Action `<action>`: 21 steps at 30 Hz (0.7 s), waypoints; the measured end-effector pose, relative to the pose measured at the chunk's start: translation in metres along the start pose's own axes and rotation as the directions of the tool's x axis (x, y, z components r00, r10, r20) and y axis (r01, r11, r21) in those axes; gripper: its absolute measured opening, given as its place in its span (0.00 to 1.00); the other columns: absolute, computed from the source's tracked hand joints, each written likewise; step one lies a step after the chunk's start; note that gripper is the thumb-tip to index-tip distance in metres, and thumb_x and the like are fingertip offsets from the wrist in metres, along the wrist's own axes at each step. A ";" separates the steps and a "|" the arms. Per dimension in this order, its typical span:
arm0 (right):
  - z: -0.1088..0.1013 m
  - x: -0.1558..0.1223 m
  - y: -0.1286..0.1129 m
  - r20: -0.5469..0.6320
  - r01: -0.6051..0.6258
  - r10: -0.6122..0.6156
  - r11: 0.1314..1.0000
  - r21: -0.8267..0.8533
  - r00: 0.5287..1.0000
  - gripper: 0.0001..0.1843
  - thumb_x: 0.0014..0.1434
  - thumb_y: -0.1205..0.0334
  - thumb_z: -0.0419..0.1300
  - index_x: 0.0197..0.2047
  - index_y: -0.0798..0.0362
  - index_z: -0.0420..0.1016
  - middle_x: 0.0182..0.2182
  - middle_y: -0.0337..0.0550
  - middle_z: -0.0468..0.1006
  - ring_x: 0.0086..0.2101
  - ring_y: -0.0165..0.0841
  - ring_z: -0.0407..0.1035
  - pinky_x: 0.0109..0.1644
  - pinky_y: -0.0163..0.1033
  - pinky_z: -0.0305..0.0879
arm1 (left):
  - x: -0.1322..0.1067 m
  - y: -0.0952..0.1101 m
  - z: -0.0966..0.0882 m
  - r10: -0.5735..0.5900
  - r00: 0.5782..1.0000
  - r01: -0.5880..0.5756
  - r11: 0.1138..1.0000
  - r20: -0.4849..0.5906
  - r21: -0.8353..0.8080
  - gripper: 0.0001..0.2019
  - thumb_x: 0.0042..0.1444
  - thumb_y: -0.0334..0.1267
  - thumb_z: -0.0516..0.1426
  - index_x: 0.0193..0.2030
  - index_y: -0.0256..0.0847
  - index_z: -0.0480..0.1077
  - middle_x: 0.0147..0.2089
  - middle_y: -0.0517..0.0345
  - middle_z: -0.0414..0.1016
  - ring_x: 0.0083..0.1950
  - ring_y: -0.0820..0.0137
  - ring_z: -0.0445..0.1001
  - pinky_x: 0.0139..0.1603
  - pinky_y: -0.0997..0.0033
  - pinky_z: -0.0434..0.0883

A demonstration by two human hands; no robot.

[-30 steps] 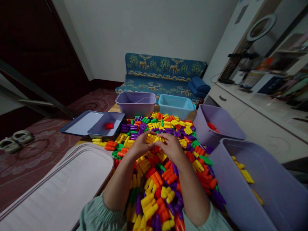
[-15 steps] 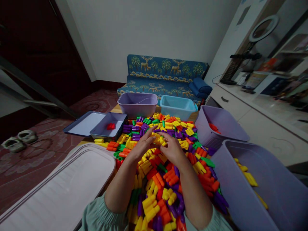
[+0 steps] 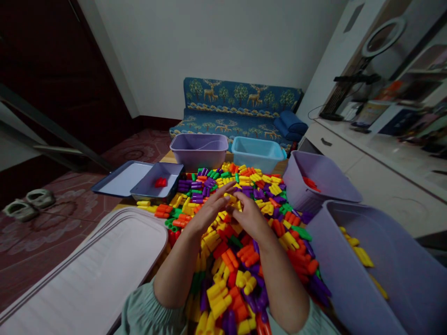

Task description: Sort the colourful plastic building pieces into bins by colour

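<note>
Over the middle of a wide heap of plastic bullet-shaped building blocks [image 3: 218, 295] my two hands come close together. A yellow building block [image 3: 232, 201] sits between them, partly covered by fingers. My left hand [image 3: 213, 208] has its fingers stretched over the far side, with the thumb against the yellow piece. From the other side, my right hand [image 3: 249, 213] curls its thumb and fingers around it. Yellow, orange, purple, green and red blocks lie below both hands.
A lilac bin [image 3: 199, 160] and a light blue bin [image 3: 258, 160] stand behind the heap. On the right are a lilac bin with red pieces [image 3: 324, 186] and a larger one with yellow pieces [image 3: 394, 260]. Left are a lidded tin [image 3: 139, 190] and stacked white trays [image 3: 87, 270].
My left fingers have stretched further right over the yellow block, and my left hand is a little flatter. My right hand stays nearly in place. The heap and bins look the same.
</note>
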State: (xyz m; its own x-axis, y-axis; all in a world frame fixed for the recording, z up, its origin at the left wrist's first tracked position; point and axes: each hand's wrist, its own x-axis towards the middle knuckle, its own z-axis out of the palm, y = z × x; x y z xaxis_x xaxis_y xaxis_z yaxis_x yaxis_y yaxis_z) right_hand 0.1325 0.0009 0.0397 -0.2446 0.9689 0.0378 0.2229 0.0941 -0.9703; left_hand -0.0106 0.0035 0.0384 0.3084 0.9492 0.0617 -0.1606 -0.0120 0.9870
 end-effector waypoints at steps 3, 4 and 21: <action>0.001 -0.001 -0.001 0.022 -0.005 0.005 1.000 -0.010 1.000 0.13 0.53 0.64 0.58 0.44 0.50 0.72 0.32 0.37 0.75 0.22 0.26 0.68 0.21 0.30 0.67 | 0.000 0.000 0.002 0.043 0.999 -0.043 0.999 0.006 0.020 0.27 0.58 0.48 0.55 0.65 0.47 0.63 0.66 0.50 0.65 0.67 0.55 0.61 0.61 0.58 0.63; 0.001 -0.002 -0.001 0.018 -0.011 0.011 1.000 0.020 1.000 0.11 0.52 0.62 0.59 0.42 0.50 0.72 0.31 0.36 0.74 0.21 0.26 0.68 0.21 0.30 0.66 | 0.000 0.001 0.003 0.046 0.999 -0.045 0.999 -0.009 0.015 0.28 0.59 0.50 0.55 0.65 0.48 0.63 0.66 0.49 0.65 0.66 0.54 0.62 0.61 0.58 0.63; -0.113 -0.017 -0.003 -0.941 0.790 0.166 0.511 0.338 0.295 0.11 0.63 0.59 0.42 0.34 0.48 0.63 0.39 0.41 0.68 0.45 0.27 0.73 0.50 0.38 0.74 | 0.005 -0.002 -0.011 -0.013 0.966 0.021 0.999 -0.258 0.030 0.32 0.49 0.56 0.62 0.55 0.36 0.70 0.53 0.43 0.76 0.51 0.60 0.76 0.45 0.66 0.72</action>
State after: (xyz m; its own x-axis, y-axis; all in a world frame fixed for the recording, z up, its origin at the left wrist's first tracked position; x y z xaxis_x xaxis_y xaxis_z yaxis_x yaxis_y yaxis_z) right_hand 0.2424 0.0102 0.0688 0.8526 0.5172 0.0748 -0.3987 0.7363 -0.5468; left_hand -0.0185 0.0119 0.0354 0.0582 0.9983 0.0083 -0.1258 -0.0010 0.9920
